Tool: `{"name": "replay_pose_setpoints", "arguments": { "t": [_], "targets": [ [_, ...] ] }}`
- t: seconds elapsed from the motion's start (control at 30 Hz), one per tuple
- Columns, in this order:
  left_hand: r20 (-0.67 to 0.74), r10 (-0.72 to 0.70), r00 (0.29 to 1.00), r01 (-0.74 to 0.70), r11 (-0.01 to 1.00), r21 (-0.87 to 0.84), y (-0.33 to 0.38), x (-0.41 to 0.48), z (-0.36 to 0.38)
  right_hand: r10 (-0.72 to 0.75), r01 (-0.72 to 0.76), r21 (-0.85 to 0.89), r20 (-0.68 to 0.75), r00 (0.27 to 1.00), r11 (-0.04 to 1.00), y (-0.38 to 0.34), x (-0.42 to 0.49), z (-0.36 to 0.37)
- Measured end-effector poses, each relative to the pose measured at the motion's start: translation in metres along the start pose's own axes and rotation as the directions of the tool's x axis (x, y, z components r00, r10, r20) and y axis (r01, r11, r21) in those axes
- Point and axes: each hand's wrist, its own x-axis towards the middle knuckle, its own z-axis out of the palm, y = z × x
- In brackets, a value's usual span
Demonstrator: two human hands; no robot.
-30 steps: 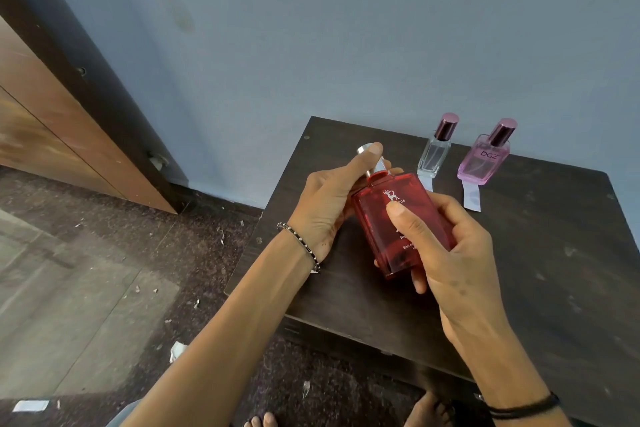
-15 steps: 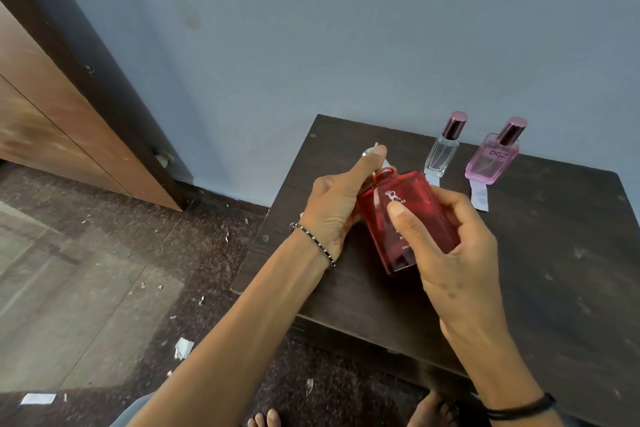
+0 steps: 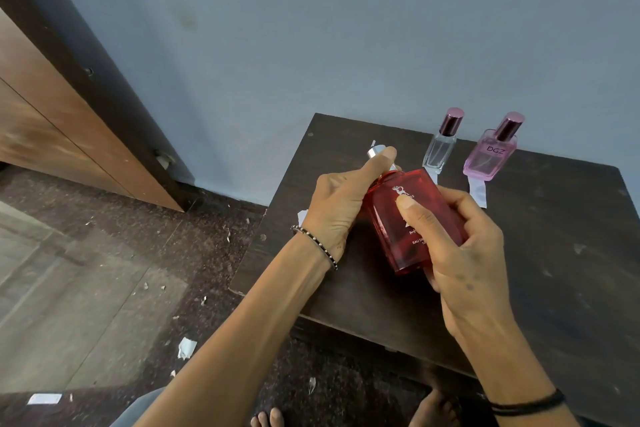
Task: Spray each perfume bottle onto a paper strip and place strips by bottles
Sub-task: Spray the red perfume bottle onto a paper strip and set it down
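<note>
My right hand (image 3: 460, 253) grips a red perfume bottle (image 3: 408, 232), tilted to the left above the dark table (image 3: 554, 253). My left hand (image 3: 341, 208) is closed around the bottle's neck, its forefinger lying on the silver spray head (image 3: 374, 152). White ends of a paper strip (image 3: 373, 144) poke out above that finger and beside the wrist. A clear bottle (image 3: 440, 149) and a pink bottle (image 3: 490, 159), both capped, stand at the table's back edge. A strip (image 3: 478, 192) lies in front of the pink one; another strip (image 3: 433, 177) lies at the clear one's base.
A blue wall rises right behind the table. To the left stand a wooden door (image 3: 52, 121) and its dark frame. Paper scraps (image 3: 187, 347) litter the stone floor. My bare feet (image 3: 266, 421) show at the table's near edge.
My hands and the red bottle have kept their grip and shifted only slightly. The strip's white tip now shows above my left forefinger.
</note>
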Motion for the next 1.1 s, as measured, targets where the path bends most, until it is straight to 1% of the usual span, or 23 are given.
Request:
{"name": "replay_pose_setpoints", "arguments": {
  "t": [0.17,0.33,0.5,0.57,0.7,0.83,0.93,1.1],
  "targets": [
    [0.025,-0.019,1.0,0.02,0.999,-0.045,0.0,-0.002,0.003,0.036,-0.036,0.105,0.005,0.999,0.994,-0.002,0.0,0.001],
    [0.042,-0.01,0.999,0.014,0.995,-0.094,0.002,0.0,0.006,0.007,-0.007,0.058,0.008,1.0,0.998,-0.004,0.001,-0.002],
    [-0.032,0.019,0.999,-0.022,0.995,-0.094,-0.007,0.001,0.014,-0.006,0.006,0.06,-0.011,1.0,0.998,-0.004,-0.001,-0.014],
    [-0.03,0.039,0.999,-0.042,0.995,-0.09,-0.011,0.001,0.014,-0.021,0.023,0.069,-0.029,0.999,0.997,-0.005,-0.003,-0.022],
    [0.031,0.102,0.994,-0.102,0.995,-0.018,-0.021,-0.001,0.017,-0.037,0.041,0.049,-0.068,0.997,0.998,-0.005,-0.004,-0.043],
    [0.092,0.136,0.986,-0.147,0.982,0.117,-0.032,-0.005,0.029,-0.058,0.057,-0.007,-0.115,0.992,0.998,-0.005,-0.006,-0.066],
    [0.164,0.152,0.975,-0.181,0.967,0.178,-0.037,-0.007,0.042,-0.057,0.052,-0.031,-0.15,0.987,0.998,-0.008,-0.006,-0.084],
    [0.225,0.146,0.963,-0.198,0.953,0.231,-0.04,-0.011,0.072,-0.048,0.047,-0.009,-0.225,0.973,0.999,-0.01,-0.005,-0.113]
  ]
}}
